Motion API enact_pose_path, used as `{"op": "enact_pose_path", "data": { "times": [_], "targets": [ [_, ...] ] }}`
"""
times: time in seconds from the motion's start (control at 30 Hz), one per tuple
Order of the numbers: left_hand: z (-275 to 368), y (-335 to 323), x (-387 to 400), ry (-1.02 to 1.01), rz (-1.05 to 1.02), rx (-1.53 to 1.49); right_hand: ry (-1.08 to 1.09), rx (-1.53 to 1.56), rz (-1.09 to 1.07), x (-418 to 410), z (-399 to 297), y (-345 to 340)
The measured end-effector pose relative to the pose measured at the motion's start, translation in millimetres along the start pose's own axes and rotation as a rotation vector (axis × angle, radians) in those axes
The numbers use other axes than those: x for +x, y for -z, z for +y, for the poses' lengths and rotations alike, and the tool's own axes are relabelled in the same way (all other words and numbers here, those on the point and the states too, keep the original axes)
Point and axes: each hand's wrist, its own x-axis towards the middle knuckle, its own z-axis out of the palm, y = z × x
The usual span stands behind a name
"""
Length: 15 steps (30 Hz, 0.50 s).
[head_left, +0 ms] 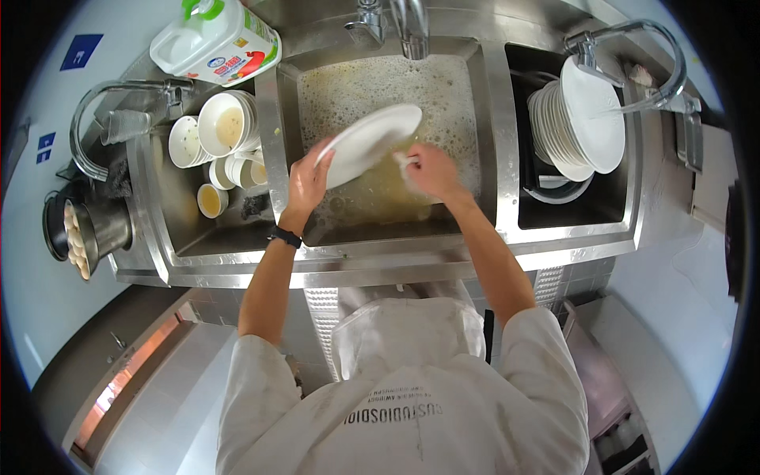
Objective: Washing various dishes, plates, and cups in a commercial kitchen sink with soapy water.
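Observation:
My left hand (309,183) grips the near left rim of a white plate (377,139), which is tilted above the middle sink (487,148). Foamy, yellowish water (386,77) fills that basin. Just right of the plate, my right hand (432,171) is closed around a pale cloth (405,165); motion blurs it, and most of the cloth is hidden by my fingers. Between the cloth and the plate a small gap seems to show.
In the left sink sit stacked white bowls (221,122) and a dark scouring pad (255,206). The right sink holds stacked white plates (594,119) beneath a running faucet (665,98). A detergent jug (219,44) stands behind, a metal pot (107,228) at left. Another faucet (411,29) overhangs the middle basin.

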Motion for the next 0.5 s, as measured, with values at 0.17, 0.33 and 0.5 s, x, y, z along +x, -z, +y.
{"op": "enact_pose_path", "data": {
  "times": [0.17, 0.33, 0.5],
  "targets": [
    [-15, -5, -5, -0.567, -0.371, 0.292, -0.029, -0.191, 0.138, -8, 11, 46],
    [-15, -5, -12, -0.861, -0.498, 0.588, -0.054, -0.175, 0.081, -1, 23, 30],
    [-19, -2, -15, -0.645, -0.541, 0.526, -0.011, 0.015, -0.17, 3, 17, -16]
  ]
}}
